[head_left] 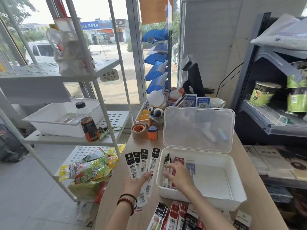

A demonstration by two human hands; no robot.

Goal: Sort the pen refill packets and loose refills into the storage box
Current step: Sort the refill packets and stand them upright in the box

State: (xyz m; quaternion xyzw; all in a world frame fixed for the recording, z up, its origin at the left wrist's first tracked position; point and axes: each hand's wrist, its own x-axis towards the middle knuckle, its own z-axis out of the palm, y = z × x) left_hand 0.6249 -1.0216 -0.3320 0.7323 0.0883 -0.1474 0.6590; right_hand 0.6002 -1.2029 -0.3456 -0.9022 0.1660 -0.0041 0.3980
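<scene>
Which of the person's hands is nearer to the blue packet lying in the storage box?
Right. The right hand reaches inside the storage box, just left of the blue packet. The left hand is outside the box's left wall, holding a fan of refill packets.

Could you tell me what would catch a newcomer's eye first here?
The left hand holds a fan of four black-topped refill packets just left of the white storage box, whose clear lid stands open. The right hand reaches into the box's left end, where a few sorted packets lie; more packets pile at the near edge of the table.
</scene>
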